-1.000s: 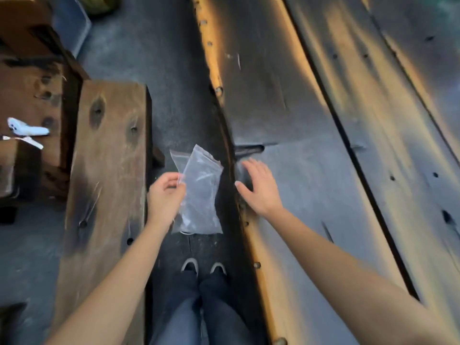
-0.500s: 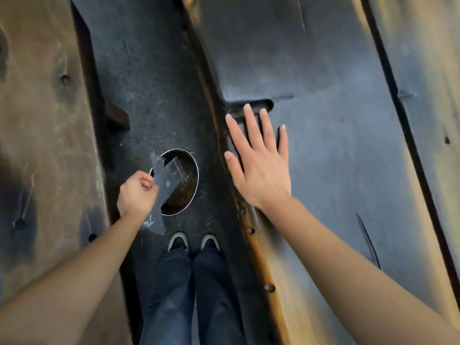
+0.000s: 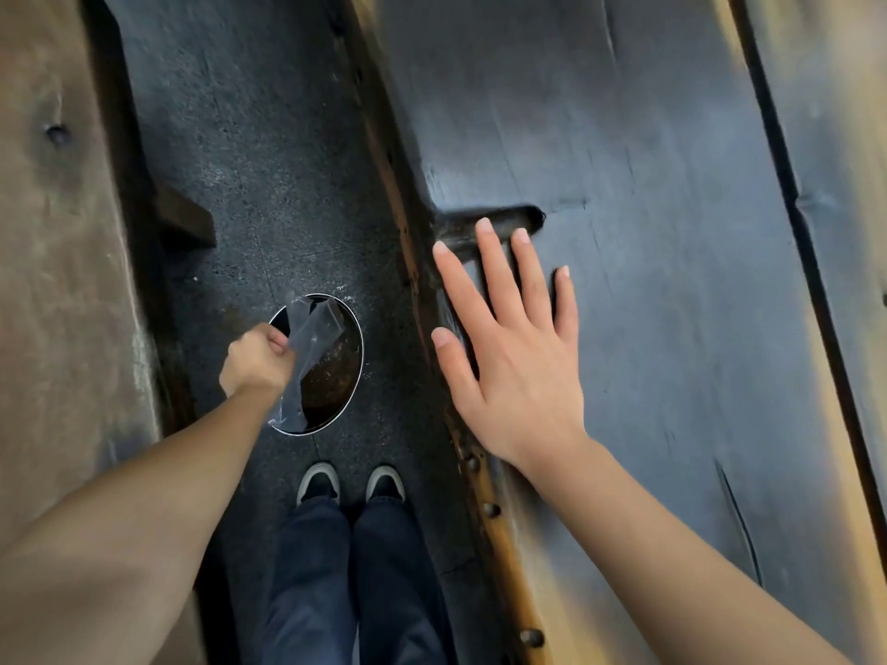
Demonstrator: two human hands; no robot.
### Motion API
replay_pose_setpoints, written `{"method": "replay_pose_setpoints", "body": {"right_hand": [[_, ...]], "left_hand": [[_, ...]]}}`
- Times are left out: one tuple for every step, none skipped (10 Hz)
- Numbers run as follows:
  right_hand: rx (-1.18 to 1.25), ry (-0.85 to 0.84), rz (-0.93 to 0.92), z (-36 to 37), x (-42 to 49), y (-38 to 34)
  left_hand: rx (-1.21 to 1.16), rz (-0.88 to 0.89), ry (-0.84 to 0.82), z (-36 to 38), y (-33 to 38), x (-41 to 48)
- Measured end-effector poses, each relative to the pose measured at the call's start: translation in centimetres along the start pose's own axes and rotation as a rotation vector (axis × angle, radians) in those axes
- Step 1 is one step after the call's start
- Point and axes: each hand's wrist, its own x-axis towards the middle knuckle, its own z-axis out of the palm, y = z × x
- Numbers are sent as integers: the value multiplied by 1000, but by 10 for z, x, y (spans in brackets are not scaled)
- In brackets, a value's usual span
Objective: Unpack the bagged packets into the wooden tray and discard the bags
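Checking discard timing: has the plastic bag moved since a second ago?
Yes. The plastic bag, gripped in the left hand, has come down from beside the table edge to over the round bin on the floor.

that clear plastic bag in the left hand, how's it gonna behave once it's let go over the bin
The clear bag looks thin and floppy: it creases and droops from the left hand. It appears empty, so it is probably very light and may flutter rather than drop straight. It hangs over the round bin, partly past the near rim, so it could catch there.
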Motion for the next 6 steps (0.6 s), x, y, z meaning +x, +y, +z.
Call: {"method": "replay_pose_setpoints", "body": {"right_hand": [[-2,7,2,1,0,0],[-1,14,6,0,0,0],[0,10,4,0,1,-1],[5,13,7,0,0,0],[5,29,6,0,0,0],[3,5,10,-3,-1,0]], "left_hand": [[-9,10,-34,8,-8,5],[-68,14,-101,18,-20,10],[-89,23,-105,25,-31,8],[-141,20,-145,27,-35,-1],[-218,113,-172,22,-26,-19],[-312,302,-97,17,-13,-45]]}}
